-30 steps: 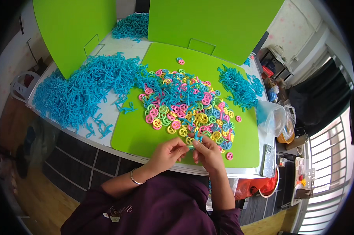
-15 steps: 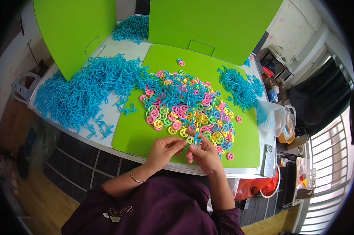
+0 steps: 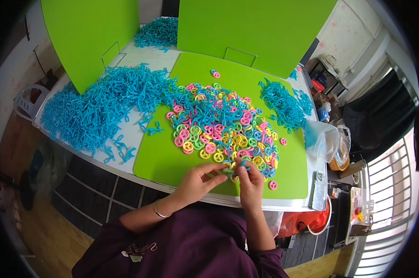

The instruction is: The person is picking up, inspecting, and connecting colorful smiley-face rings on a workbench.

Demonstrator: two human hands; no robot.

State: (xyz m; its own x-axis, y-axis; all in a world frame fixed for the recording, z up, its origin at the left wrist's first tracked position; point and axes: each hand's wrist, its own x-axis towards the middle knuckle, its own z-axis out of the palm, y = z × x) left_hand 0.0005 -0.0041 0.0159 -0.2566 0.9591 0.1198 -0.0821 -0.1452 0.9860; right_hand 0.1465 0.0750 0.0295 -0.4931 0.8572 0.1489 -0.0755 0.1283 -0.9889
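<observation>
My left hand (image 3: 196,183) pinches a small green plastic wheel (image 3: 228,171) at its fingertips. Facing it, my right hand (image 3: 251,184) grips a small blue forked plastic piece (image 3: 244,165) between thumb and fingers. The two parts are close together; my fingers hide whether they touch. Just beyond my hands spreads a heap of spoked plastic wheels (image 3: 244,140) in pink, yellow, green and blue. Blue forked pieces (image 3: 214,111) lie across the top of that heap.
A large pile of blue pieces (image 3: 112,102) covers the table's left side, and a smaller blue pile (image 3: 286,106) lies right. Green upright panels (image 3: 255,32) stand behind the green mat (image 3: 165,164). A clear plastic bag (image 3: 321,141) hangs near the right edge.
My right hand has turned more upright and shifted slightly right, with the blue piece now at its fingertips. My left hand has opened its grip slightly and moved a little right.
</observation>
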